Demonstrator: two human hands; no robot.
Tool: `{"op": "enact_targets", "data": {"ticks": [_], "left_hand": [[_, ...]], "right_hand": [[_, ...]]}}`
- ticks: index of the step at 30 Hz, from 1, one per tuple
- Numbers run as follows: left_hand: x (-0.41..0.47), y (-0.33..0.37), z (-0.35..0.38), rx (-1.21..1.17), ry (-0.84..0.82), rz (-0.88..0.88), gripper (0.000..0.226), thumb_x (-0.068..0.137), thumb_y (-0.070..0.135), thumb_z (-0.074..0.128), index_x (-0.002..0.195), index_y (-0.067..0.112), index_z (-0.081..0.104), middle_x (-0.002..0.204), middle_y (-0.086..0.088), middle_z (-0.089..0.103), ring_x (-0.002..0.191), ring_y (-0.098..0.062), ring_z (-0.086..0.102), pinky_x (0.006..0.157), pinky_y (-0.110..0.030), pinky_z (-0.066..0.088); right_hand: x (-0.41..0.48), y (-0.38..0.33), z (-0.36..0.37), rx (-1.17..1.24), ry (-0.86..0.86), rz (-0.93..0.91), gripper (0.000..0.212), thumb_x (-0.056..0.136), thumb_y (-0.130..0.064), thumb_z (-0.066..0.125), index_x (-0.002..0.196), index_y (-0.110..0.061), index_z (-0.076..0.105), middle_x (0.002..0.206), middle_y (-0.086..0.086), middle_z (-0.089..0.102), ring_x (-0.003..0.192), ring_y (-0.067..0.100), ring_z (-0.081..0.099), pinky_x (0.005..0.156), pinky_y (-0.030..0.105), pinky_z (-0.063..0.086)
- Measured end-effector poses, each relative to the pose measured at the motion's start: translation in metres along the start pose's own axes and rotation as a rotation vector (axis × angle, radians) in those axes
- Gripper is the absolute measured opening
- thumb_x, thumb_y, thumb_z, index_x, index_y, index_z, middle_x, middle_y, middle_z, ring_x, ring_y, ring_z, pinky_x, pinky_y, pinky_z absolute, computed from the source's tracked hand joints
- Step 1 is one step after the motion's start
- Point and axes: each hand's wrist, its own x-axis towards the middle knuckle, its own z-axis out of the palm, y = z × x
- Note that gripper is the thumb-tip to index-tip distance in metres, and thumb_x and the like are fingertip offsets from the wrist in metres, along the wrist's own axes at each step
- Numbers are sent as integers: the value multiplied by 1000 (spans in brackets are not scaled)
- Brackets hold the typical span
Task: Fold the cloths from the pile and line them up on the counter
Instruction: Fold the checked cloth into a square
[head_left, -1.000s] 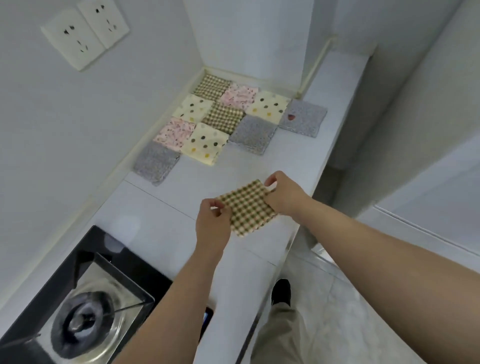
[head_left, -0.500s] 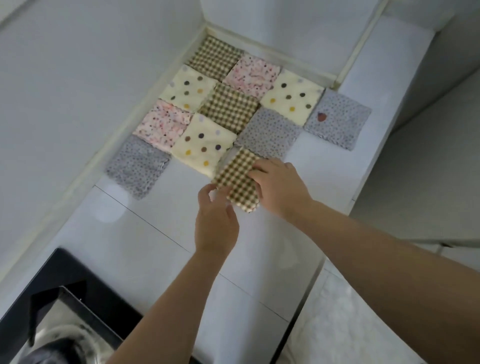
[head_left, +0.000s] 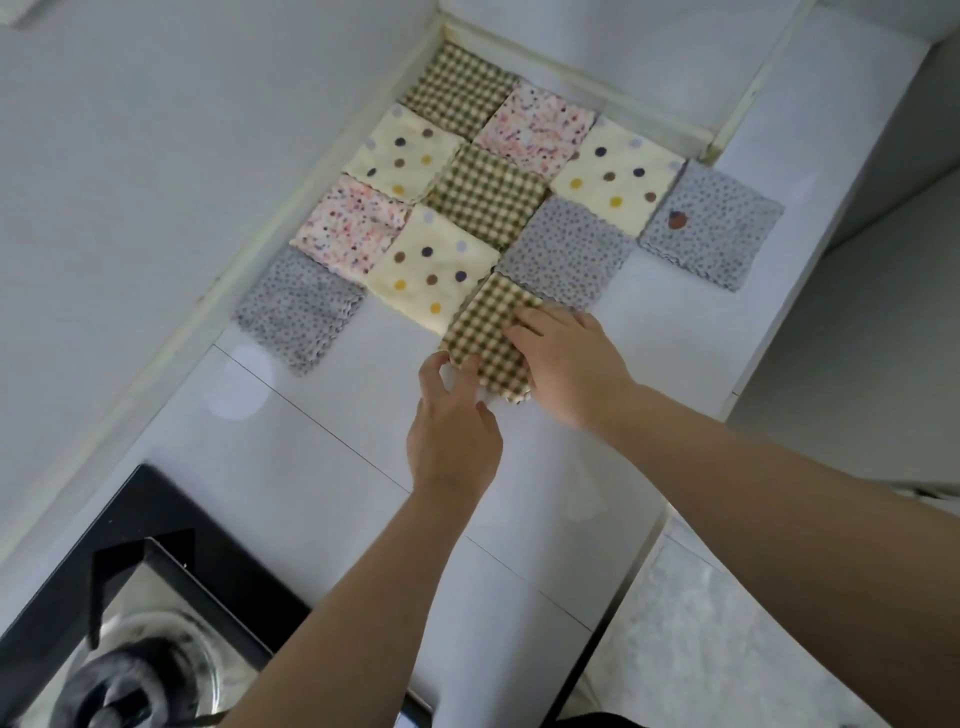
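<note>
Put checked cloth (head_left: 480, 332) down flat on counter (head_left: 322, 467) since earlier, touching dotted cloth (head_left: 431, 265) and grey cloth (head_left: 566, 254). Pressing it with right hand (head_left: 571, 364), fingers straight. Touching near corner with left hand (head_left: 452, 431); pinching or not, cannot tell. Lying just ahead of both hands, right nearer.

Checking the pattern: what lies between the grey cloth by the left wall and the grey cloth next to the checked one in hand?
One cream polka-dot cloth fills that stretch, seen in the head view.

White walls (head_left: 130, 156) meeting in a corner, black hob (head_left: 156, 545) lower left, pale mottled floor (head_left: 727, 649) lower right
</note>
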Motion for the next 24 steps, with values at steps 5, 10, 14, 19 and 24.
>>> {"op": "enact_targets", "data": {"ticks": [5,10,14,19,24], "left_hand": [[-28,-5,-9,4,32,4,37,94,19,58,131,22,53,149,5,29,78,-20,64,61,-30,44],[-67,1,-19,-52,46,13,30,94,19,58,124,22,57,144,8,34,80,-17,63,62,-29,43],[-109,9,-21,-100,66,53,27,95,19,57,121,23,56,142,8,36,80,-12,56,65,-27,42],[-186,9,-22,-159,82,116,24,96,20,56,119,25,56,138,10,38,81,-10,56,69,-24,40],[-302,-12,-30,-241,134,193,22,94,16,57,115,22,58,132,8,44,79,-13,59,73,-28,48]], "right_hand": [[-29,-9,-14,3,10,8,49,90,-11,57,138,-11,52,150,10,43,137,30,40,107,44,32],[-85,-25,-15,134,48,80,41,92,-3,45,130,-12,59,133,6,56,122,28,49,98,40,42],[-139,-34,-7,182,11,163,51,97,-5,39,145,-20,45,148,0,45,132,22,42,109,36,36],[-224,-61,4,234,62,268,53,96,-4,40,144,-26,47,147,-3,47,131,20,46,109,39,41],[-333,-114,25,276,146,287,49,98,-5,39,140,-26,51,145,-2,51,131,20,48,107,41,44]]}}
